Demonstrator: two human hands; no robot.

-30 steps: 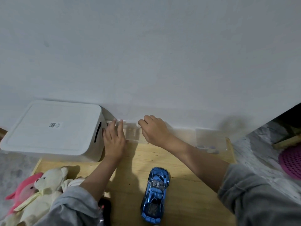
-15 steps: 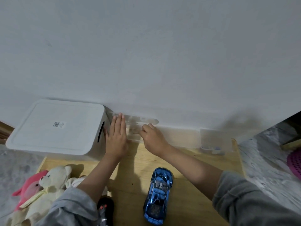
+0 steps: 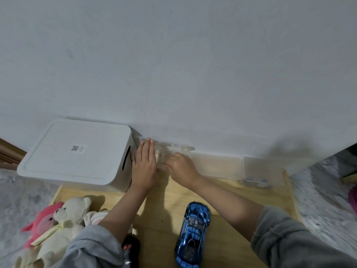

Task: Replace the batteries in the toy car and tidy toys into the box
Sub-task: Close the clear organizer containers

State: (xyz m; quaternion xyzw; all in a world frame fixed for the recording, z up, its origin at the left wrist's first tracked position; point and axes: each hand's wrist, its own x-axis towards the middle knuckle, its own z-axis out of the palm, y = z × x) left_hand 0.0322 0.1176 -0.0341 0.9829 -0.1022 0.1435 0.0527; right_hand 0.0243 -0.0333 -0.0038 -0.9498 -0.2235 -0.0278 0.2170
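1. At the far edge of the wooden surface (image 3: 228, 238), against the wall, lies a clear plastic case (image 3: 212, 165) with its lid raised.
2. Left hand (image 3: 144, 167) lies flat on the case's left end, fingers extended and together.
3. Right hand (image 3: 181, 168) is curled at the case; whether it pinches anything cannot be told.
4. Blue toy car (image 3: 193, 235) sits near centre; white lidded box (image 3: 75, 153) far left; plush toys (image 3: 58, 225) near left.

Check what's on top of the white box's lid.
Only a small QR-code sticker sits on the white box lid. The lid is shut, so the inside is hidden. The left hand rests beside it.
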